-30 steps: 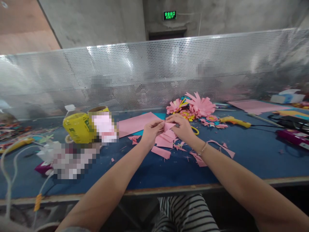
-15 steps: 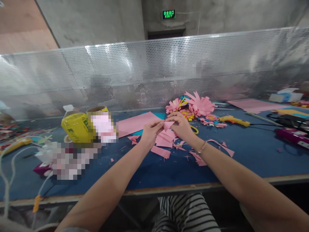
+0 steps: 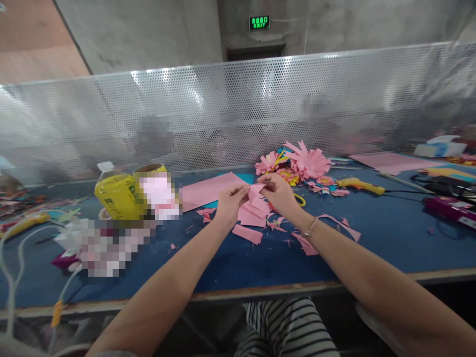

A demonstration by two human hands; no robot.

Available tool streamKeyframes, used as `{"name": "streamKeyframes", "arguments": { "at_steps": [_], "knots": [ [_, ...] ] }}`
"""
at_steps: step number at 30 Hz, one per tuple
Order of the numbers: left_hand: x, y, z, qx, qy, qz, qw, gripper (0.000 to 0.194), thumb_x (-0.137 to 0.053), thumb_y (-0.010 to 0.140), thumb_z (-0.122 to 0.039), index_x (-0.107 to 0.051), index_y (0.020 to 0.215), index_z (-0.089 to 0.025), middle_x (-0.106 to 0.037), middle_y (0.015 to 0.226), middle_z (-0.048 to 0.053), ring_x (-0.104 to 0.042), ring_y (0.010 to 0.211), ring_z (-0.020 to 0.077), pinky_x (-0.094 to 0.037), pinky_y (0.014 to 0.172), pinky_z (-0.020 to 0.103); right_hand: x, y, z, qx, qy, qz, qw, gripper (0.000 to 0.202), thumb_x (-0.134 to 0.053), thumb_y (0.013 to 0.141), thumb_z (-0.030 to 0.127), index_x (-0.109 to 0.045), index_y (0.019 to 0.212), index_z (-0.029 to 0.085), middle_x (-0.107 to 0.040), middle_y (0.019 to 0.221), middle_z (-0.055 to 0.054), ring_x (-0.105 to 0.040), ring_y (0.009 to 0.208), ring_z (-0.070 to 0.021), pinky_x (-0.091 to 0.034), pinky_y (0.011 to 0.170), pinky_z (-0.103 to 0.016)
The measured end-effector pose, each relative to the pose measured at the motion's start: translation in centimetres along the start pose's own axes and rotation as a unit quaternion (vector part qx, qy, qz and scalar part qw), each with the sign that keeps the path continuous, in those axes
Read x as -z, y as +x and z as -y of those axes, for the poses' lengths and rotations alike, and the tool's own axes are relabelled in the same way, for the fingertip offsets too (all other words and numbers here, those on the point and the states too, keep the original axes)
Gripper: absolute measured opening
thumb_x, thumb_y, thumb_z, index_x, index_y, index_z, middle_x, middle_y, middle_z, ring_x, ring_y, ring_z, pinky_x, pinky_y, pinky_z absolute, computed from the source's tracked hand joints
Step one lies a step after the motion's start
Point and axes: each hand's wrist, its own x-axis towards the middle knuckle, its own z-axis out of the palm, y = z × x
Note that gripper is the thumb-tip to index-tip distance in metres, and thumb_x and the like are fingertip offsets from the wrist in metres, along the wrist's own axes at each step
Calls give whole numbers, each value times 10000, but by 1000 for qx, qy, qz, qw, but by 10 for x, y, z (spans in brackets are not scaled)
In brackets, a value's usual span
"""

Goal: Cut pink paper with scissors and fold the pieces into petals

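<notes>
Between my two hands is a small folded piece of pink paper (image 3: 255, 192), its corner pointed. My left hand (image 3: 231, 201) pinches its left side. My right hand (image 3: 277, 191) has its fingers closed at the paper's right edge. Below the hands lie several pink paper pieces (image 3: 247, 234) with thin scraps around them. A larger pink sheet (image 3: 208, 191) rests on a blue sheet (image 3: 243, 177) to the left. Just behind my right hand sits a pile of pink paper flowers (image 3: 307, 161) with yellow and blue parts.
A yellow glue gun (image 3: 360, 186) lies right of the flowers. On the left stand a yellow-labelled bottle (image 3: 118, 196) and a tape roll (image 3: 150, 169). A perforated metal panel (image 3: 223, 114) closes off the table's back. A purple power strip (image 3: 449, 210) is at far right.
The pink paper has turned and shifted slightly left, with more of its folded face showing. My hands have moved slightly apart.
</notes>
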Motion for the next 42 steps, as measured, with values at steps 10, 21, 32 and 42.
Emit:
{"name": "streamKeyframes", "arguments": {
  "at_steps": [10,21,32,42],
  "knots": [
    [0,2,-1,-41,38,-24,998,132,-638,571,-229,-615,648,-123,-557,570,-17,-492,532,58,-439,597,225,1,1,0,-39,73,34,996,277,-506,598,115,-489,867,181,-531,904,-36,-519,671,-96,-438,634,-256],
    [6,-1,-2,-92,166,-21,981,185,-599,612,-291,-626,709,-135,-591,616,8,-519,564,88,-454,604,248,-1,-3,11,-58,5,57,997,223,-567,640,281,-567,826,158,-570,735,-23,-499,627,-104,-416,603,-253],
    [5,0,-4,-75,187,-15,979,208,-617,590,-307,-623,716,-141,-612,666,15,-526,583,91,-446,569,227,-1,-1,7,-66,10,52,996,187,-559,653,287,-583,773,146,-587,708,-27,-513,619,-105,-410,578,-238],
    [4,-1,-5,-86,205,-10,975,182,-611,597,-295,-612,687,-136,-580,606,1,-484,522,71,-417,532,208,-3,-1,5,-61,11,50,997,185,-576,635,273,-581,773,151,-584,691,-19,-507,596,-99,-408,561,-235]
  ]
}}
